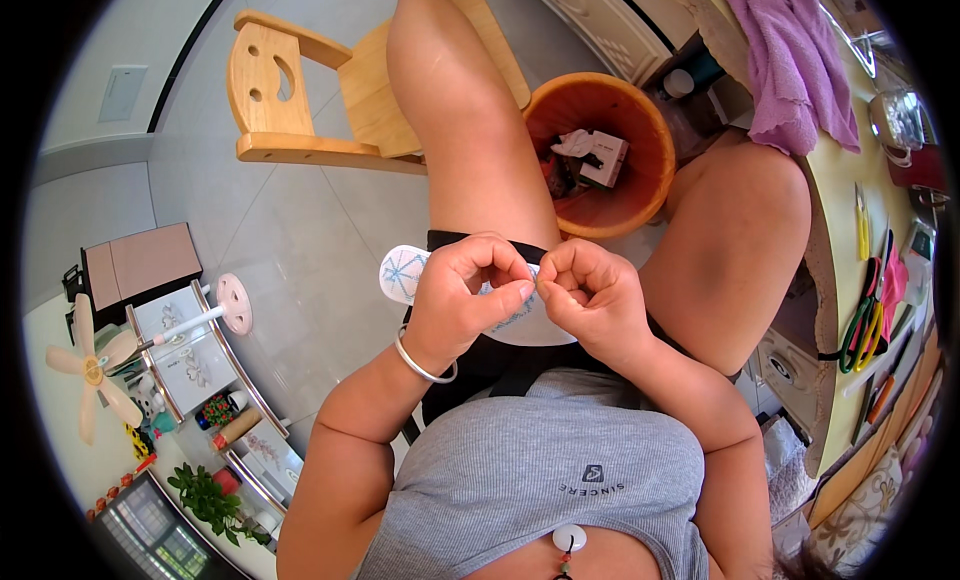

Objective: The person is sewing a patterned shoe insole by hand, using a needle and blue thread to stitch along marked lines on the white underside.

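Observation:
My left hand [462,292], with a silver bangle at its wrist, is closed in a pinch, thumb against forefinger. Just beside it my right hand [597,295] pinches too, and the fingertips of both hands nearly meet. Whatever lies between the fingertips is too small to make out. Beneath the hands, across my lap, rests a white insole-shaped piece [402,270] with blue line patterns. Its rounded end sticks out left of my left hand. More white [540,327] shows below the fingers; whether this is the same piece or a second one is hidden by my hands.
An orange bucket [655,170] with a small white box inside stands between my legs. A wooden chair [375,90] is ahead to the left. Along the right, a table [835,195] carries a purple towel [790,60], scissors [880,300] and a yellow-handled tool [862,225].

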{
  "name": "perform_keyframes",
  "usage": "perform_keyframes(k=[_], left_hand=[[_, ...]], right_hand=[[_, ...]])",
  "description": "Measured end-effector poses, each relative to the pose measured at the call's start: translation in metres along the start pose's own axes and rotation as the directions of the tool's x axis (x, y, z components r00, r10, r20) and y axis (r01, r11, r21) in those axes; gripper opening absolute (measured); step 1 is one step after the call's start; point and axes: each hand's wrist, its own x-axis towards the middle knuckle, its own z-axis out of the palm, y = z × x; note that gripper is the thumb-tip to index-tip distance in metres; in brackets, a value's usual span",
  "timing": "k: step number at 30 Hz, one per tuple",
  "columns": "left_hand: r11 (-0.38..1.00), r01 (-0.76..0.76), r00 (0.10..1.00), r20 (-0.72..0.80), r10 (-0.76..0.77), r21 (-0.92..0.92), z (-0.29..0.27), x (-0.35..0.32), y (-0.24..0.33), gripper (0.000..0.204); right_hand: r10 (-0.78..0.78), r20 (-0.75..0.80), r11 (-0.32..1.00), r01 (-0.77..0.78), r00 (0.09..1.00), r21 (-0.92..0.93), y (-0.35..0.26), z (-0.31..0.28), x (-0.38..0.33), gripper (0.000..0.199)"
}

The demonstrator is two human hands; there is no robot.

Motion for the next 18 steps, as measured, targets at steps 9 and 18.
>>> perform_keyframes(k=[9, 18], left_hand=[[0.996, 0.061, 0.998, 0.009, -0.061, -0.062, -0.0003, 0.0006, -0.0005, 0.009], [0.988, 0.095, 0.995, 0.000, -0.095, -0.121, 0.0005, 0.0017, -0.0011, 0.010]], right_hand=[[-0.071, -0.013, 0.994, 0.070, 0.997, -0.088, -0.0013, 0.0007, 0.0003, 0.009], [-0.030, -0.015, 0.998, 0.029, 0.999, -0.049, -0.0002, 0.0016, 0.0006, 0.008]])
